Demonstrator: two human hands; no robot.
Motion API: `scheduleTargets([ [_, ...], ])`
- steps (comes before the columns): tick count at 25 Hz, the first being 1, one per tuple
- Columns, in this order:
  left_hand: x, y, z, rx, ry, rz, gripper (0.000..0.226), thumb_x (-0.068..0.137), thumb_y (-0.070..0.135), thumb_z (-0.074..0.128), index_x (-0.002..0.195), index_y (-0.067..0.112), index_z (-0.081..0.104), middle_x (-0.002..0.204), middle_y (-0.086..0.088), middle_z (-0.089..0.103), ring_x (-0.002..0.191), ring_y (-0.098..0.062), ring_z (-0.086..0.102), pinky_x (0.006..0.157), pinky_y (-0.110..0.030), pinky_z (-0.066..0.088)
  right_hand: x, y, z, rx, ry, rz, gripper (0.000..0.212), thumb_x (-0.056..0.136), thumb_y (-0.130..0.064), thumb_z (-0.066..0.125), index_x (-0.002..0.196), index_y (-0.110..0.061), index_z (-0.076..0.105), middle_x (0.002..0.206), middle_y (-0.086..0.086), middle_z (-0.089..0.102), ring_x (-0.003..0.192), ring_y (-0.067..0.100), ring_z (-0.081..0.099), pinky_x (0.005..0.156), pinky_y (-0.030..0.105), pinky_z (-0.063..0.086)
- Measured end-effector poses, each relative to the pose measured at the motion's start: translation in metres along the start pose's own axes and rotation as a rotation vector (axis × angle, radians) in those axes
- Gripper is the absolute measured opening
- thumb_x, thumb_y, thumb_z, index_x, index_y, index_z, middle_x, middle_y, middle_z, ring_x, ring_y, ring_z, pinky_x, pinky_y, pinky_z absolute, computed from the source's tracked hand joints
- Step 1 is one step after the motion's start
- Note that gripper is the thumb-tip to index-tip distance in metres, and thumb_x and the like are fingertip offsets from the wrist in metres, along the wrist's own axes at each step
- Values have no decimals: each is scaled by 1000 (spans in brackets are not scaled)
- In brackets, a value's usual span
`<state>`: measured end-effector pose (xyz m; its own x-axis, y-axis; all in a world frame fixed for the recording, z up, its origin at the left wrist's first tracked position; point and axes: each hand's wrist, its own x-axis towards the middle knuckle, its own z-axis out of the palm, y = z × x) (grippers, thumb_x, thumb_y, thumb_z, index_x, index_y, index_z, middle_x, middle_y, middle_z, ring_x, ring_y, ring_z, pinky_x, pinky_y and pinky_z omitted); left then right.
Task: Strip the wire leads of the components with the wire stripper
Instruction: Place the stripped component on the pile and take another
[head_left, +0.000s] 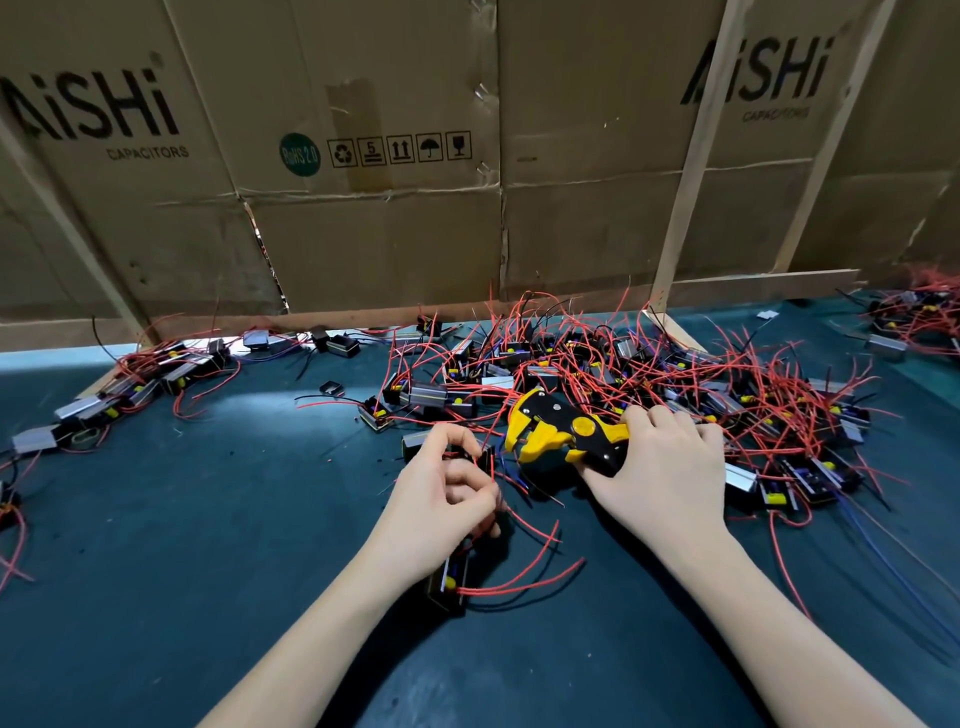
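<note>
We grip wire stripper (566, 431) in right hand (660, 467), nose toward left hand (441, 483) | left pinches red lead (488, 467) of component (452, 577), presenting it for stripping | unstripped pile (675, 384) behind stripper.

a dark teal table surface (156, 519) is backed by flattened cardboard boxes (363, 234), which are braced by pale wooden slats (691, 171).

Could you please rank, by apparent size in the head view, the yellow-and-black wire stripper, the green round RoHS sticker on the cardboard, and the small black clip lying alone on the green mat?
Largest to smallest:
1. Yellow-and-black wire stripper, though nearness to the camera enlarges it.
2. Green round RoHS sticker.
3. Small black clip.
</note>
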<state>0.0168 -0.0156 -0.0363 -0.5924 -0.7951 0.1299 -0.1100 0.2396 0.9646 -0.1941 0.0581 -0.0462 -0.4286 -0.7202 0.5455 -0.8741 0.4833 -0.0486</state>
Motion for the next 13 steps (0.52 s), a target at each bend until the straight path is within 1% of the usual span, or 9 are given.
scheduleTargets([
  [1, 0, -1, 1, 14, 2, 13, 27, 87, -8, 55, 98, 14, 44, 72, -10, 68, 53, -21, 63, 50, -25, 45, 0, 0, 0, -2, -5, -1, 59, 65, -62, 75, 87, -9, 63, 84, 8, 64, 84, 32, 60, 78, 41, 35],
  [2, 0, -1, 1, 40, 3, 29, 26, 88, -8, 54, 96, 16, 46, 73, -10, 68, 54, -19, 62, 50, -22, 44, 0, 0, 0, -3, -10, -2, 59, 65, -63, 74, 87, -9, 63, 84, 8, 64, 85, 32, 60, 78, 41, 35],
  [4, 0, -2, 3, 80, 6, 43, 24, 87, -8, 52, 88, 16, 55, 72, -9, 67, 54, -14, 59, 54, -21, 45, 0, 0, 0, -2, -15, -2, 59, 66, -63, 73, 88, -10, 63, 85, 7, 64, 85, 31, 59, 78, 41, 34],
  [6, 0, -4, 4, 75, 25, 16, 25, 86, -6, 57, 79, 18, 63, 70, -4, 66, 55, -12, 58, 56, -21, 46, 0, 0, 0, -1, -20, 0, 59, 66, -64, 72, 90, -10, 63, 86, 7, 64, 86, 31, 59, 79, 41, 34],
  [8, 0, -6, 3, 100, 50, -2, 20, 83, 2, 67, 75, 20, 68, 68, 4, 65, 58, -12, 55, 57, -19, 45, 0, 1, 0, 2, -23, 1, 59, 66, -64, 72, 90, -10, 63, 85, 7, 64, 86, 32, 59, 79, 41, 35],
  [10, 0, -8, 1, 144, 48, 0, 13, 81, 11, 75, 72, 18, 69, 66, 7, 64, 56, -12, 53, 56, -20, 45, 0, 1, 1, 9, -25, 1, 59, 66, -63, 72, 90, -10, 63, 86, 7, 64, 86, 32, 59, 79, 41, 35],
  [13, -1, -6, 1, 256, 12, 40, 20, 79, 28, 79, 68, 18, 66, 60, 10, 57, 52, -8, 48, 55, -18, 43, 1, 2, 1, 5, -27, 3, 58, 67, -64, 71, 89, -11, 63, 86, 7, 64, 86, 32, 59, 79, 41, 35],
])
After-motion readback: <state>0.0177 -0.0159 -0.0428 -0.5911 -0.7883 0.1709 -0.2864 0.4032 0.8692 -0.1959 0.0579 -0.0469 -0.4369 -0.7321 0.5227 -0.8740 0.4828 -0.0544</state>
